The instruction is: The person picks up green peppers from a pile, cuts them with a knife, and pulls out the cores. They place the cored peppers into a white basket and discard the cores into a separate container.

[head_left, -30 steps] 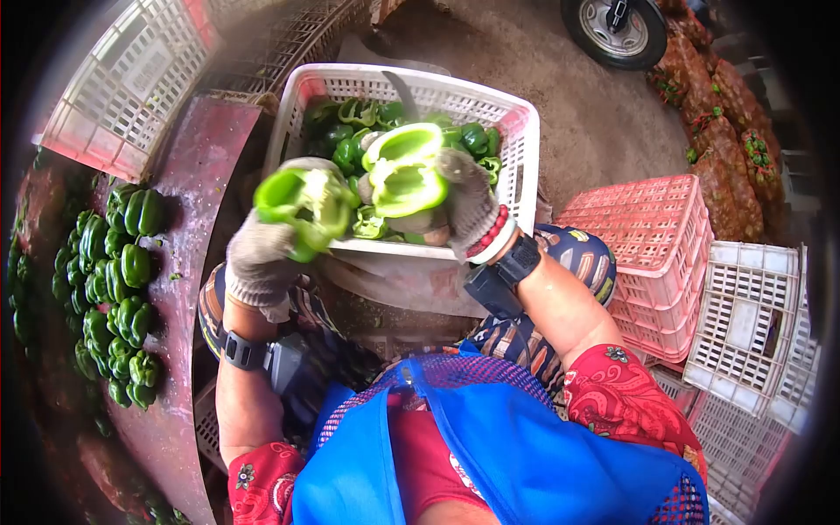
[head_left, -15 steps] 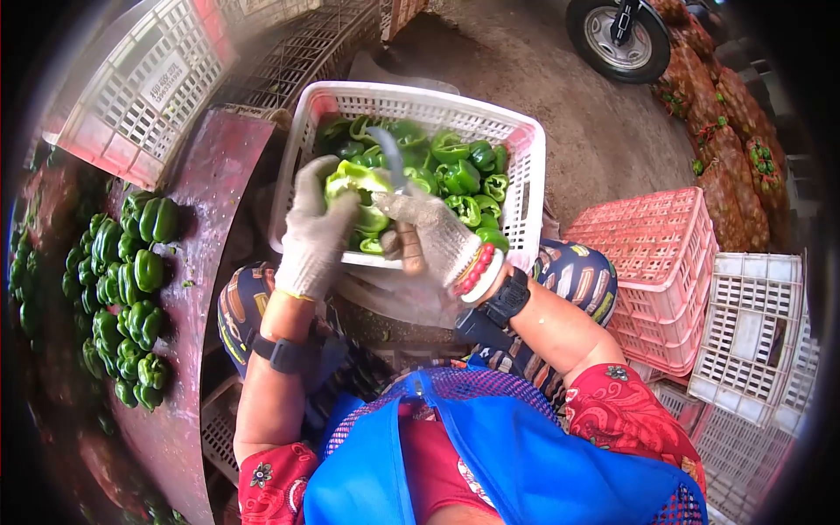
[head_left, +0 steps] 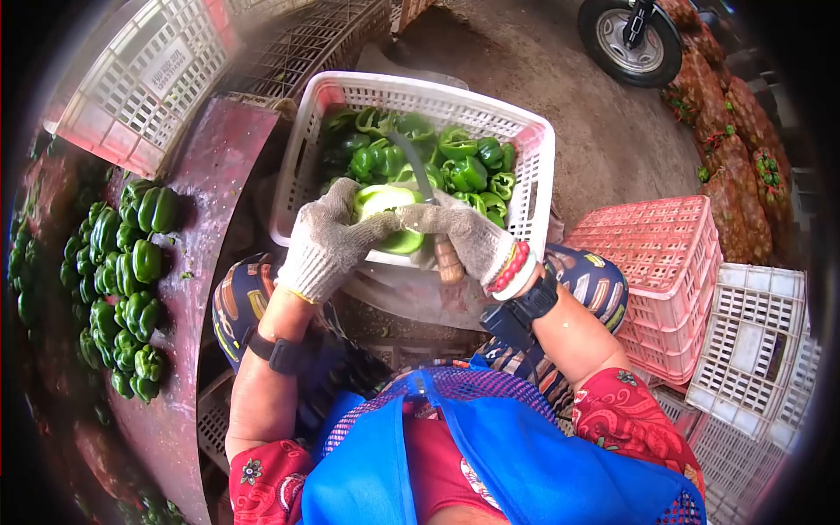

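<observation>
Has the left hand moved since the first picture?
Yes: the left hand has shifted right, away from the near left corner of the white plastic crate.

From the wearer's head, one wide, round-edged camera is looking forward and steeply down. The blue apron [head_left: 376, 472] is lying close below the lens at six o'clock; the left hand [head_left: 328, 236], right hand [head_left: 472, 236] and white crate [head_left: 529, 179] are showing toward twelve, a wheel [head_left: 615, 44] farther off between one and two.
</observation>
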Available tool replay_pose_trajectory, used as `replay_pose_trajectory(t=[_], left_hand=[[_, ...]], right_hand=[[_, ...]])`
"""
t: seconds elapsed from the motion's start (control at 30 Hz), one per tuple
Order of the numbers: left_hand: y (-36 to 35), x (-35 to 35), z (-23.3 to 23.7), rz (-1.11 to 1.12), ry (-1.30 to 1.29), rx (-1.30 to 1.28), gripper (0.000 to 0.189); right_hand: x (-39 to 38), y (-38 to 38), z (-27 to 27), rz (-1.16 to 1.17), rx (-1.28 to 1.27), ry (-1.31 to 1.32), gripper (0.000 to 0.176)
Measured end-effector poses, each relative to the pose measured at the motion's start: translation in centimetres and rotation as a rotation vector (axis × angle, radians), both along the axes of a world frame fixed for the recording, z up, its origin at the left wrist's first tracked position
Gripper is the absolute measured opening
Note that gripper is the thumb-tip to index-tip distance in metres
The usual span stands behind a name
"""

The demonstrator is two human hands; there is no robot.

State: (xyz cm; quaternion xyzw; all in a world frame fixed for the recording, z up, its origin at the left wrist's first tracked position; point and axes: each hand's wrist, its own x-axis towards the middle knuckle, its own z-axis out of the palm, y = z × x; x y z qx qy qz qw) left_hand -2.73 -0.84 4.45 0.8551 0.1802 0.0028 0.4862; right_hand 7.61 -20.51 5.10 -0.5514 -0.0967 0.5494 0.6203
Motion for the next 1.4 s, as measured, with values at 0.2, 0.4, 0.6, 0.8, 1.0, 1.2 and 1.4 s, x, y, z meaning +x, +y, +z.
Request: replay_pose_trajectory(t=[0.2,0.4,0.6,0.8,1.0,1.2,1.4], left_hand=[[1.2,-0.6,-0.4,-0.023,-0.046,-0.350,0.034],[1.4,-0.7,-0.6,0.036,-0.014,-0.569,0.024],[0.9,-0.6,0.0,0.130,-0.184,-0.614,0.035],[1.0,0.1,1.2,0.180,-0.325,-1.178,0.057],[7.0,-12.6,7.2,0.389,0.010,-0.559,0.047],[12.2,-23.6,7.7,0.158,0.955,0.454,0.051],[23.1,-17.0,-0.3,0.650,0.403,0.932,0.069]], right_hand=[[-1.9,1.0,1.1,-0.068,0.144,0.256,0.051],[-3.0,1.8,-0.3,-0.207,0.074,0.247,0.041],[-3.3,1.9,-3.0,-0.225,0.076,0.377,0.030],[-2.6,2.2,-4.8,-0.312,0.051,0.348,0.022],[2.5,0.8,-10.7,0.040,-0.523,-1.124,0.041],[2.8,1.0,-6.0,-0.175,-0.127,0.066,0.018],[2.3,1.0,-6.7,-0.535,0.101,0.374,0.023]])
